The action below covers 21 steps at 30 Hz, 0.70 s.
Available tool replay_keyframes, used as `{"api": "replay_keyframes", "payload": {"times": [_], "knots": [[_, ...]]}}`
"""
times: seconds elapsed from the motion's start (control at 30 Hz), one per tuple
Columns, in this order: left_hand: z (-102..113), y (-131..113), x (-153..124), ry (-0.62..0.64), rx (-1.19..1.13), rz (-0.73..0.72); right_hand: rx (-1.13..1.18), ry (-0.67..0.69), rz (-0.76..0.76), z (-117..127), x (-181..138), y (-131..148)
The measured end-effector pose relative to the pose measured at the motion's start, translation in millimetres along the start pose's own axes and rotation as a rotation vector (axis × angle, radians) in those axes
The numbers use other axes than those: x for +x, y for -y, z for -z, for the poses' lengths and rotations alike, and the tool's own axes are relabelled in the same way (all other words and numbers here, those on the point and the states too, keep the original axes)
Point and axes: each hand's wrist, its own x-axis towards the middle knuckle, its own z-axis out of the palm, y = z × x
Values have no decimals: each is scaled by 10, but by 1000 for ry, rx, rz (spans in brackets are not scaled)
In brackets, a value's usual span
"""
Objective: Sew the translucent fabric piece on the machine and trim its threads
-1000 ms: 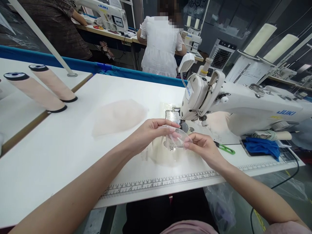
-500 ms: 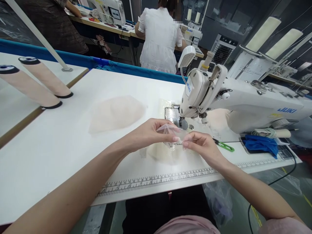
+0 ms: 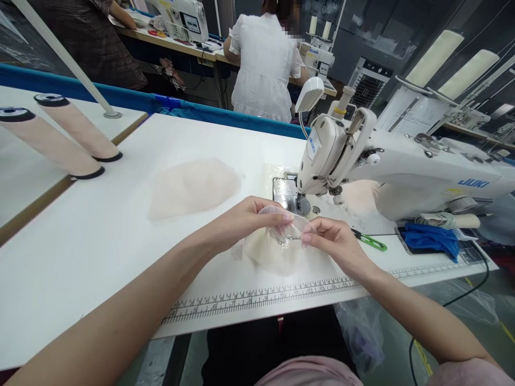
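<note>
Sheer fabric piece (image 3: pixel 286 228), pale and nearly see-through, hangs pinched between both hands just above the white table (image 3: pixel 100 241), right in front of the sewing machine (image 3: pixel 362 161). I judge it to be very light, limp and a little slippery: it folds and bunches between the fingers with no stiffness of its own, and a thin weave like this could snag or stretch if pulled hard. To my eye the best hold is at its edge, with fingertips only, the two grips set close together so the edge stays taut.

My left hand (image 3: pixel 249 217) is closed narrowly on the piece, thumb and fingers curled over its upper fold. My right hand (image 3: pixel 330 238) meets it from the other side, fingertips pinched on the same edge, almost touching the left.

Directly below the hands a second cream piece (image 3: pixel 269 257) lies loose on the table. Further left rests a flat stack of similar sheer fabric (image 3: pixel 193 185). Green-handled snips (image 3: pixel 370 241) lie just right of my right hand, and a blue cloth (image 3: pixel 432 238) sits beyond them. A printed ruler (image 3: pixel 257 300) runs along the table's near edge. Two peach thread cones (image 3: pixel 60 136) stand on a neighbouring table at far left. Behind, a person in a white blouse (image 3: pixel 263 59) works at another machine, facing away.
</note>
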Motion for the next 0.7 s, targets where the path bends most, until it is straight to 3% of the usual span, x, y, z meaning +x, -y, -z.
{"api": "replay_keyframes", "payload": {"times": [0.27,0.43,0.53,0.7], "knots": [[2,13,1,-17,42,-75,0,5,23,7,-2,-14],[-97,-60,-24,-82,171,-112,-130,-92,142,-1,-8,-59],[-211,-83,-51,-225,390,-308,-258,-198,307,-19,-22,-66],[-310,-27,-73,-430,829,-823,-490,-287,704,0,-42,-90]]}}
